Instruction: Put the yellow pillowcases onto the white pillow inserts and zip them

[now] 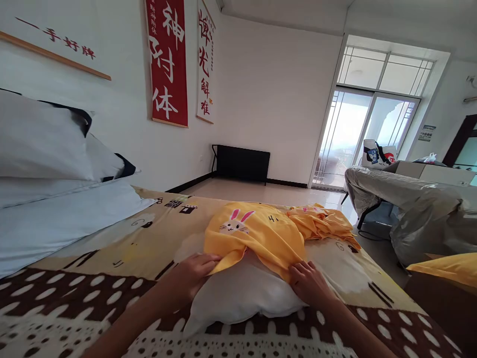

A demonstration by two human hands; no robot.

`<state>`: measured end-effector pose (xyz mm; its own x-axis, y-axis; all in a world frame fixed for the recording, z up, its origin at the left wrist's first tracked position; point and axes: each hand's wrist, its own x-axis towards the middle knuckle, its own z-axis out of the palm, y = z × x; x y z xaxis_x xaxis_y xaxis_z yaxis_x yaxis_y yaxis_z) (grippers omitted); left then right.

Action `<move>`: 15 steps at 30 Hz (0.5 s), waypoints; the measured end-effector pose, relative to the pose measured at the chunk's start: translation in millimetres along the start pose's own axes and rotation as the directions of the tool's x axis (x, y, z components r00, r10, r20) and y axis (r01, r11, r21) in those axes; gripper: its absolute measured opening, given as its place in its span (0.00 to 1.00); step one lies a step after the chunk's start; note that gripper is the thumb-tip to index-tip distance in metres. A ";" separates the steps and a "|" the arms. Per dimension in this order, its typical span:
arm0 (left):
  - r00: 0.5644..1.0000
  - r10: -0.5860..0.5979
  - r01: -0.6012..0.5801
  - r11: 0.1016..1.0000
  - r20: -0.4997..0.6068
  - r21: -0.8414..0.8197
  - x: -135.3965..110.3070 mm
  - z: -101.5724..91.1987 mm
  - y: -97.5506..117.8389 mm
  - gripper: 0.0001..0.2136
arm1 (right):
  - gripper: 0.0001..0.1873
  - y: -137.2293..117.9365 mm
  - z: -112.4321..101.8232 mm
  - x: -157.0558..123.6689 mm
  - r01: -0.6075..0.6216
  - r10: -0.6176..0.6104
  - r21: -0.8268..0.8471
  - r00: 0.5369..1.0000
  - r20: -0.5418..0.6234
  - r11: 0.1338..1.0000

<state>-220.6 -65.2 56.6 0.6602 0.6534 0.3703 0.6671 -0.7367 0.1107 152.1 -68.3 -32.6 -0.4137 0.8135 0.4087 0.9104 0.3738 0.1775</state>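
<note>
The step in hand looks like drawing a yellow pillowcase [276, 231] over a white pillow [242, 293]; both lie between the two grips, on the patterned blanket [122, 261]. The left grip [199, 271] pinches one side of the case's near edge, the right grip [307, 279] the opposite side, the pillow bare just nearside of both. The next move seems to call for pulling that edge evenly over the bare part

Drapes over the centre of the frame as a yellow pillowcase [261, 229], bears a pink-eared rabbit face and "Hi", gapes toward the lower edge. Covers the far part of a plump white pillow [246, 293], leaves its near end bare at lower centre.
</note>
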 end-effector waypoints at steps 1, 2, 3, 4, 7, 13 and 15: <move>0.998 -0.026 0.026 1.000 -0.057 0.000 0.2 -8.1 -0.5 0.15 | 0.15 -3.4 0.3 -1.4 0.001 -0.001 -0.014 1.000 -0.014 1.000; 0.994 -0.050 0.049 0.999 -0.096 -0.008 0.0 -14.0 -0.6 0.15 | 0.17 -7.2 2.6 -2.9 -0.005 0.004 -0.039 0.999 -0.036 0.999; 0.991 -0.070 0.068 0.997 -0.115 -0.025 -0.5 -17.4 -0.5 0.14 | 0.18 -10.5 6.4 -4.2 -0.018 0.014 -0.075 0.998 -0.061 0.997; 0.990 -0.083 0.078 0.996 -0.116 -0.048 -1.1 -18.6 -0.2 0.13 | 0.18 -12.8 11.0 -4.8 -0.031 0.021 -0.115 0.996 -0.085 0.993; 0.991 -0.092 0.084 0.993 -0.097 -0.080 -2.6 -17.2 -1.5 0.13 | 0.13 -8.3 17.2 -2.1 -0.055 0.026 -0.207 0.990 -0.138 0.977; 0.984 -0.008 0.031 0.991 -0.176 0.131 -11.2 -39.8 -18.7 0.13 | 0.12 45.3 -51.3 -2.6 -0.189 0.103 -0.213 0.928 -0.359 0.958; 0.987 -0.013 0.033 0.992 -0.162 0.123 -19.5 -41.5 -16.6 0.14 | 0.14 57.7 -66.9 -14.8 -0.204 0.092 -0.189 0.874 -0.477 0.961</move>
<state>-258.9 -72.9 85.8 0.5869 0.6262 0.5132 0.7261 -0.6875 0.0085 211.3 -88.6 31.5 -0.2739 0.5331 0.8005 0.9605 0.1089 0.2561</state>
